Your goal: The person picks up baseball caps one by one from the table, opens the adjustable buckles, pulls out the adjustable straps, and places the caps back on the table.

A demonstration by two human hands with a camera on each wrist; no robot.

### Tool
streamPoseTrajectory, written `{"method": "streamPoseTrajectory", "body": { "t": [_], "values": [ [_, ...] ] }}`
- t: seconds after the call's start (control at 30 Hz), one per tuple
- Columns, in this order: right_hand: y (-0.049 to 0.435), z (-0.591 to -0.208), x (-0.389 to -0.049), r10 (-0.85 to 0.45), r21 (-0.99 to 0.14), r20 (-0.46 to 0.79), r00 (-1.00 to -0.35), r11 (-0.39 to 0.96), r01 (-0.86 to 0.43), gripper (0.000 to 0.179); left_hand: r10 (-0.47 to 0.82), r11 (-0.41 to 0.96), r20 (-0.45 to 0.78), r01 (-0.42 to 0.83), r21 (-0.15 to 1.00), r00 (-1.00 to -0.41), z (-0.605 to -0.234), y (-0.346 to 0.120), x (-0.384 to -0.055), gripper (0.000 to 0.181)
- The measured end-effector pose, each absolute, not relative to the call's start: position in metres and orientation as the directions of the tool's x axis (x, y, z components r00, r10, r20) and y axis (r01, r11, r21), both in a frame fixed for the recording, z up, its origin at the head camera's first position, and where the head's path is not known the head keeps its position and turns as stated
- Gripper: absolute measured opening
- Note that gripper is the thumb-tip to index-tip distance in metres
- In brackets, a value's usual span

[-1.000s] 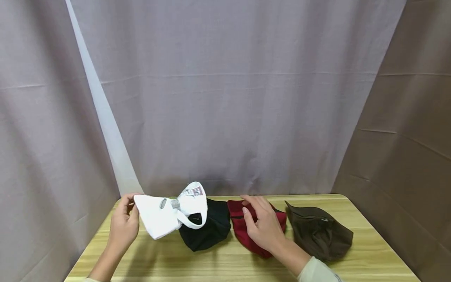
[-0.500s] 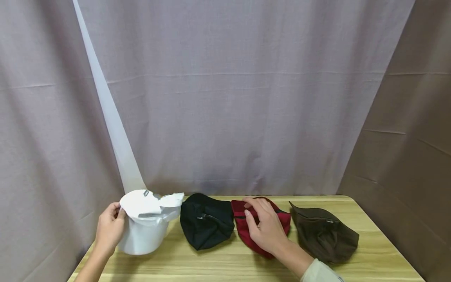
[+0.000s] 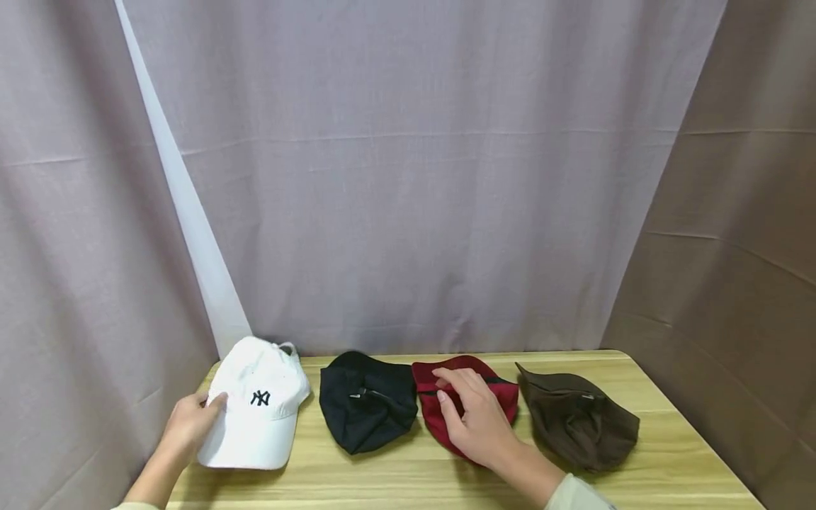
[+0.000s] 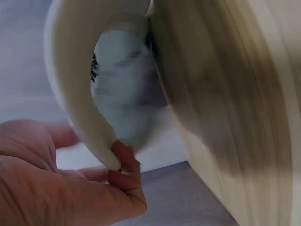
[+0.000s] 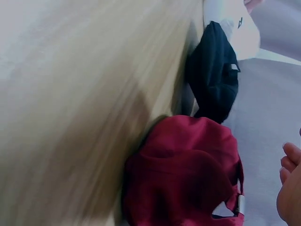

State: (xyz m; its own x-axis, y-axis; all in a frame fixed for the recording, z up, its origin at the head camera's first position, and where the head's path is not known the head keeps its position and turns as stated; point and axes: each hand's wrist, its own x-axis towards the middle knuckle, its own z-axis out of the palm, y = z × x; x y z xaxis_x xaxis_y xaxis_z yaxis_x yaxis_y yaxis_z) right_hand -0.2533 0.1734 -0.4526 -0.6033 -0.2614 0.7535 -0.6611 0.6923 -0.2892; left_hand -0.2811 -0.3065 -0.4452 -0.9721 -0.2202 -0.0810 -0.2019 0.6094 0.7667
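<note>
A white baseball cap (image 3: 258,397) with a dark "NY" logo is at the left end of the table, its front toward me and brim downward. My left hand (image 3: 190,423) pinches the left side of its brim. In the left wrist view the thumb and fingers of that hand (image 4: 70,183) grip the brim's edge (image 4: 70,70). Whether the cap touches the table cannot be told. My right hand (image 3: 474,418) is over a dark red cap (image 3: 440,425) with fingers loosely bent, holding nothing. The right wrist view shows the red cap (image 5: 183,169) apart from that hand (image 5: 291,188).
Between the white and red caps lies a black cap (image 3: 370,407). A dark brown cap (image 3: 576,425) lies at the right. The caps sit in a row on a wooden table (image 3: 357,489), with grey curtains (image 3: 408,212) behind and at both sides.
My left hand has moved left and down with the white cap. The cap has turned from showing its back strap and underside to showing its logo front. My right hand stays over the red cap.
</note>
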Motion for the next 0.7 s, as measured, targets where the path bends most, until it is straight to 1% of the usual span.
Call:
{"method": "streamPoseTrajectory", "body": {
  "t": [0.07,0.2,0.3,0.4,0.57,0.63,0.7],
  "values": [
    [0.173,-0.456,-0.253,-0.277,-0.279,0.751,-0.599,0.69,-0.668,0.039,-0.2,0.65,-0.073,-0.188,0.737,-0.977,-0.448,-0.309,-0.282,0.068],
    [0.171,-0.459,-0.252,-0.302,-0.239,0.767,-0.566,0.684,-0.689,0.041,-0.142,0.694,-0.091,-0.165,0.701,-0.986,-0.453,-0.31,-0.284,0.079],
    [0.171,-0.459,-0.252,-0.315,-0.219,0.774,-0.55,0.681,-0.698,0.041,-0.094,0.705,-0.098,-0.136,0.697,-0.991,-0.461,-0.309,-0.287,0.081],
    [0.171,-0.459,-0.251,-0.323,-0.214,0.772,-0.548,0.679,-0.702,0.04,-0.047,0.714,-0.099,-0.103,0.693,-0.994,-0.469,-0.306,-0.289,0.078],
    [0.171,-0.46,-0.249,-0.334,-0.211,0.765,-0.551,0.678,-0.704,0.038,-0.041,0.75,-0.112,-0.105,0.654,-0.993,-0.476,-0.303,-0.287,0.066],
    [0.169,-0.459,-0.248,-0.34,-0.21,0.763,-0.55,0.673,-0.709,0.038,-0.064,0.797,-0.106,-0.115,0.592,-0.992,-0.477,-0.302,-0.286,0.062],
    [0.168,-0.458,-0.247,-0.343,-0.213,0.762,-0.549,0.668,-0.713,0.037,-0.073,0.846,-0.094,-0.111,0.521,-0.993,-0.477,-0.3,-0.284,0.067]
  ]
}}
